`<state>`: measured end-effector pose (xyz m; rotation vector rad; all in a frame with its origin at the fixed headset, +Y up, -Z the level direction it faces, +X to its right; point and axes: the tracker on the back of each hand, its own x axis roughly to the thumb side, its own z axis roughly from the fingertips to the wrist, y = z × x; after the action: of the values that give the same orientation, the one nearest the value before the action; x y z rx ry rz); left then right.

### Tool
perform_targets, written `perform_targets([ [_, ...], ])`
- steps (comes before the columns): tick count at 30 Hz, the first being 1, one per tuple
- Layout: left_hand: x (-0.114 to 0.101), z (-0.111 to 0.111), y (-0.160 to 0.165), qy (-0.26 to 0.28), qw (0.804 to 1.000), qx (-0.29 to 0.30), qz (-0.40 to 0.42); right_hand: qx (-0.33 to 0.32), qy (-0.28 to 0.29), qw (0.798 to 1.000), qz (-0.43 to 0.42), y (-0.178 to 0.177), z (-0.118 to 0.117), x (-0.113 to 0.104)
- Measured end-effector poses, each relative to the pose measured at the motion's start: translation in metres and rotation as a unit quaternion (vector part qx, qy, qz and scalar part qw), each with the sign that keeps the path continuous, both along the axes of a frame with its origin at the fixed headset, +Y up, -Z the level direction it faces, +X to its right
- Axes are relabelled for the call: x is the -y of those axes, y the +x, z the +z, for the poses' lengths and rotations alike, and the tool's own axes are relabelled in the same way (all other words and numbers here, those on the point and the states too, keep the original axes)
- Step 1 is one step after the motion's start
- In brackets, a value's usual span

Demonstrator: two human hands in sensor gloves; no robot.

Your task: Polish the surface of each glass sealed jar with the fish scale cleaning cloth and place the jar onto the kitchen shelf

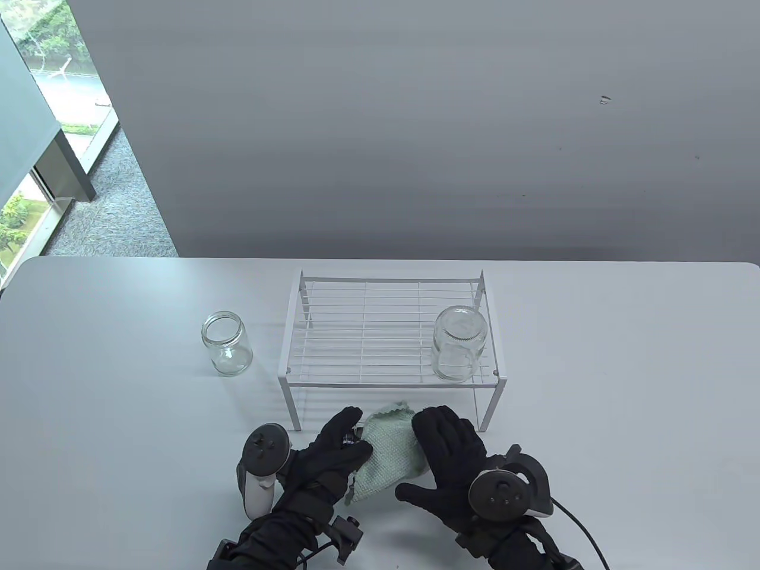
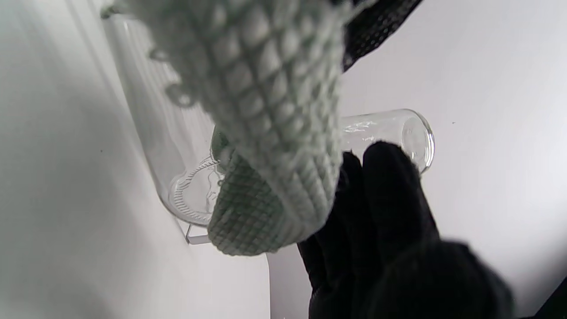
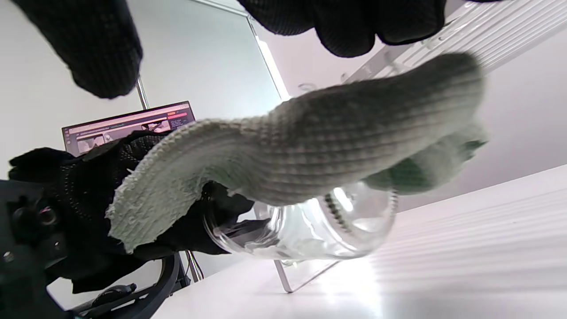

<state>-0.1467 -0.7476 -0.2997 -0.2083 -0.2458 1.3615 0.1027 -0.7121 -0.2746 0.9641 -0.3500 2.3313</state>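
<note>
**Jar held under the cloth in front of the shelf**

A glass jar [image 3: 305, 230] is held on its side just in front of the white wire shelf [image 1: 389, 332], near the shelf's front rail, and is lifted clear of the white table [image 1: 623, 386]. It is almost wholly covered by the pale green fish scale cloth [image 1: 386, 454] in the table view; its clear base and mouth are seen only in the wrist views. The jar is gripped at its mouth end by the left hand [image 1: 332, 454], whose fingers are curled round the glass beneath the cloth. The right hand [image 1: 448, 460] is laid over the cloth with its fingers fairly straight and its thumb spread; the cloth is pressed onto the jar by it rather than clenched.

A second jar [image 1: 458, 343] is seen upside down on top of the shelf, at its right front corner. A third jar [image 1: 227, 343] is seen upright and open-mouthed on the table, to the left of the shelf and apart from it. A laptop screen [image 3: 128, 126] is visible beyond the shelf's leg in the right wrist view.
</note>
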Motion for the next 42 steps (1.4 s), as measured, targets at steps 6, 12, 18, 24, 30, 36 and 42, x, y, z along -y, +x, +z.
perform_targets([
  [6, -0.009, 0.012, 0.022, 0.042, 0.998, 0.05, -0.005, 0.029, 0.069, 0.987, 0.146, -0.029, 0.005, 0.003],
  [12, -0.001, 0.012, 0.018, 0.005, 0.994, 0.072, 0.08, 0.003, 0.061, 0.995, 0.083, -0.016, 0.0, 0.002],
  [18, 0.0, 0.008, 0.009, 0.011, 0.994, 0.049, 0.097, -0.019, 0.036, 0.998, 0.044, -0.002, -0.007, 0.004],
  [24, -0.007, 0.01, 0.017, 0.061, 0.995, 0.067, 0.044, -0.046, 0.017, 0.998, 0.049, -0.016, -0.003, 0.006],
  [30, -0.015, 0.015, 0.025, 0.103, 0.99, 0.095, 0.011, -0.057, -0.098, 0.992, -0.058, -0.01, -0.011, 0.017],
  [36, -0.005, 0.013, 0.02, 0.037, 0.992, 0.086, 0.079, -0.037, -0.319, 0.892, -0.317, 0.009, -0.023, 0.044],
  [42, 0.005, 0.012, 0.015, -0.028, 0.984, 0.067, 0.165, -0.046, -0.449, 0.749, -0.485, 0.01, -0.021, 0.071],
])
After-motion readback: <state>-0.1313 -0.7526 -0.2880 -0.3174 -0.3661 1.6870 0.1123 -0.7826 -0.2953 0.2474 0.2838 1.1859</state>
